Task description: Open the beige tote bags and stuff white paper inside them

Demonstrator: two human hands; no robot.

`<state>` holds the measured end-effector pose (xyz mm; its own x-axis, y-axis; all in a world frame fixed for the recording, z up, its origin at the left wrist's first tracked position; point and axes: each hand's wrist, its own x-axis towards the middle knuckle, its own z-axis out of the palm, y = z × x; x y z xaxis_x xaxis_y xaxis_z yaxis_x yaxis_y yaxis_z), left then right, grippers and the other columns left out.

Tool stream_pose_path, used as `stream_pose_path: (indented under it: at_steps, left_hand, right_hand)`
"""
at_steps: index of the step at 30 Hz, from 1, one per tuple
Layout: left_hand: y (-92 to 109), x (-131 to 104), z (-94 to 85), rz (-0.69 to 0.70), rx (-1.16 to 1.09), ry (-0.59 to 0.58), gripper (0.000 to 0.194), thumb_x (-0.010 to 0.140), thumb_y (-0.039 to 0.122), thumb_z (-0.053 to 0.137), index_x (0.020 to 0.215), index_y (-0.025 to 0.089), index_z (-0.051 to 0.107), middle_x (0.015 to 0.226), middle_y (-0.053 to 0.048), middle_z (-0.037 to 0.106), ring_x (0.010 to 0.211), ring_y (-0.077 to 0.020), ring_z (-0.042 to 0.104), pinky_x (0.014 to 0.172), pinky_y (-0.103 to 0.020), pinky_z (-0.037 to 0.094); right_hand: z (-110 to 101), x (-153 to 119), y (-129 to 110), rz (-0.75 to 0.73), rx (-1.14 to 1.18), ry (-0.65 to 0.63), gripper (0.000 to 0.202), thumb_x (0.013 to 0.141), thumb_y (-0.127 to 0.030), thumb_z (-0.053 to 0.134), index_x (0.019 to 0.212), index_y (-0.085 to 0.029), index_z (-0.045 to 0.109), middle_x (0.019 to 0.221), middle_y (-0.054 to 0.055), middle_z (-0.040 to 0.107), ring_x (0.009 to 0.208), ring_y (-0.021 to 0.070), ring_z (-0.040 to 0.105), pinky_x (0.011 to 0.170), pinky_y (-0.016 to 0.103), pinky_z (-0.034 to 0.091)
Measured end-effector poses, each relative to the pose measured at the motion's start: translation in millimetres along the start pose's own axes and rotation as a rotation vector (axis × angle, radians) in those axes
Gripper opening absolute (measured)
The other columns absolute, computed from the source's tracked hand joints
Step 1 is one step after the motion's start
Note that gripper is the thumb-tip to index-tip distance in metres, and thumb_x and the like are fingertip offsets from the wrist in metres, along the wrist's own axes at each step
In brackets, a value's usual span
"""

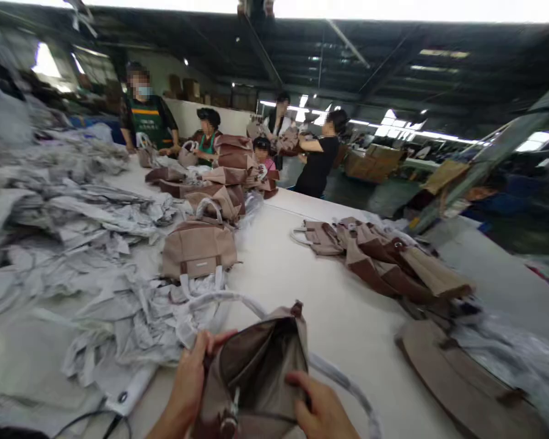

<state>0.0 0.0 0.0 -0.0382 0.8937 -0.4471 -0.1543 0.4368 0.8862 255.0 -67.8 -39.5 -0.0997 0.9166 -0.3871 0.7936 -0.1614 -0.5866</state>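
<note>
Brown fabric handbag with an open mouth (260,366) sits at the near edge of the white counter (329,305), its rim clamped in the grip of the left hand (190,381) and the right hand (320,411). Crumpled grey wrapping paper (119,305) lies just left, a tan zipped handbag (199,247) beyond, and stacked brown bags (384,259) to the right.

To your left lay a heap of crumpled grey wrapping paper (68,244), with a finished tan bag (199,247) just beside it. On your right, a row of brown bags (384,259) sprawled across the white table (302,286). Far off, several workers (320,155) stood around stacked bags (231,161).
</note>
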Motion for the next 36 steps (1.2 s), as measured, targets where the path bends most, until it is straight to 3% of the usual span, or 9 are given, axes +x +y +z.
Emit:
stream_pose_path:
  at_steps: [4,7,9,14,18,23,27,31,36]
  left_hand:
    - [-4.6,-13.9,7.7,-0.013,0.065,-0.097,0.067,0.062,0.091,0.052,0.058,0.025,0.06,0.093,-0.008,0.08,0.103,-0.0344,0.067,0.106,-0.04,0.046]
    - [-9.4,-19.8,16.9,-0.006,0.072,-0.203,0.069,0.069,0.087,0.052,0.072,0.022,0.073,0.097,-0.007,0.08,0.102,-0.0331,0.069,0.101,-0.039,0.049]
    - [-11.3,-20.8,22.5,-0.002,0.078,-0.257,0.07,0.071,0.085,0.053,0.08,0.02,0.077,0.093,-0.007,0.08,0.1,-0.0326,0.07,0.098,-0.038,0.05]
    - [-8.0,-14.1,23.9,0.014,0.14,-0.285,0.068,0.073,0.084,0.052,0.067,0.019,0.072,0.079,-0.007,0.079,0.084,-0.0292,0.07,0.085,-0.036,0.053]
    - [0.8,-8.1,20.2,-0.013,0.043,-0.371,0.06,0.075,0.079,0.058,0.057,0.022,0.057,0.083,-0.008,0.079,0.074,-0.0245,0.069,0.075,-0.034,0.054]
    - [7.5,-4.9,23.2,0.0,0.041,-0.51,0.059,0.08,0.076,0.056,0.057,0.023,0.045,0.084,-0.009,0.079,0.073,-0.0241,0.071,0.074,-0.033,0.055]
    - [-0.9,1.9,22.3,-0.014,0.011,-0.536,0.057,0.084,0.073,0.055,0.058,0.024,0.041,0.083,-0.009,0.079,0.075,-0.0232,0.072,0.074,-0.032,0.055]
    - [-14.8,7.1,19.2,-0.014,-0.059,-0.586,0.055,0.089,0.07,0.051,0.061,0.023,0.04,0.076,-0.008,0.078,0.069,-0.0221,0.072,0.069,-0.03,0.055]
    - [-20.0,4.3,23.4,-0.004,-0.214,-0.73,0.053,0.093,0.065,0.051,0.063,0.023,0.04,0.071,-0.009,0.077,0.067,-0.0219,0.074,0.063,-0.027,0.055]
  right_hand:
    - [5.2,-13.9,-4.8,0.043,-0.256,-0.097,0.066,0.08,-0.012,0.05,0.145,-0.006,0.047,0.125,0.023,0.068,0.118,0.0356,0.065,0.101,0.048,0.052]
    - [7.9,-19.3,-26.6,0.054,-0.515,-0.179,0.055,0.079,-0.005,0.05,0.132,-0.015,0.062,0.096,0.02,0.076,0.092,0.0408,0.073,0.079,0.054,0.06]
    - [4.1,-19.6,-42.7,-0.012,-0.616,-0.164,0.045,0.083,-0.001,0.046,0.115,-0.021,0.071,0.094,0.017,0.076,0.091,0.0378,0.073,0.076,0.05,0.061]
    - [-39.0,-19.8,-64.0,-0.041,-0.622,-0.277,0.032,0.075,-0.01,0.072,0.106,-0.017,0.072,0.111,0.013,0.072,0.106,0.0353,0.068,0.09,0.044,0.058]
    - [-66.5,-23.5,-75.9,-0.115,-0.659,-0.317,0.027,0.083,-0.007,0.062,0.107,-0.017,0.069,0.105,0.008,0.075,0.098,0.0308,0.072,0.075,0.035,0.055]
    - [-41.3,-15.8,-94.6,-0.528,-0.678,-0.475,0.019,0.092,-0.024,0.061,0.107,-0.015,0.067,0.099,0.01,0.075,0.083,0.0292,0.074,0.051,0.035,0.041]
    - [-22.0,1.5,-90.5,-0.534,-0.362,-0.439,0.051,0.073,-0.018,0.078,0.12,-0.007,0.059,0.118,0.017,0.069,0.097,0.0307,0.07,0.077,0.033,0.056]
    - [-7.6,19.5,-77.4,-0.796,0.173,-0.466,0.04,0.075,-0.004,0.064,0.113,-0.014,0.065,0.122,0.011,0.068,0.112,0.0242,0.064,0.098,0.028,0.049]
    - [15.7,33.4,-85.3,-0.596,0.121,-0.782,0.06,0.072,-0.011,0.071,0.131,-0.017,0.058,0.133,0.015,0.063,0.117,0.0319,0.062,0.098,0.038,0.051]
